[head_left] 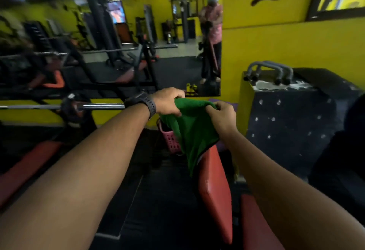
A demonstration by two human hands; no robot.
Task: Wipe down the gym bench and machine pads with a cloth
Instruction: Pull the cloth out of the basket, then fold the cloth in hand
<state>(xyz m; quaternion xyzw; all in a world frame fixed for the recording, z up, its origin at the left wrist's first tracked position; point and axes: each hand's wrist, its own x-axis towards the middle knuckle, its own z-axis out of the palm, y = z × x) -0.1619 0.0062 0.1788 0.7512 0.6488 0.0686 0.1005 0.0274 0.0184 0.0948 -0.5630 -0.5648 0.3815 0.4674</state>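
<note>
A green cloth (194, 131) hangs in the air in front of me, stretched between both hands. My left hand (169, 100), with a dark watch on its wrist, grips the cloth's upper left edge. My right hand (222, 115) pinches the upper right edge. The cloth's lower end drapes over the top of a red bench back pad (214, 186), which is tilted upward. A red seat pad (256, 224) lies below it at the lower right. Another red bench pad (25, 168) lies at the lower left.
A pink plastic basket (170, 142) stands on the floor behind the cloth. A barbell (94, 106) sticks out at the left. A black and yellow plyo box (286, 115) with grey push-up bars (268, 71) stands at the right. A wall mirror (118, 32) reflects the gym.
</note>
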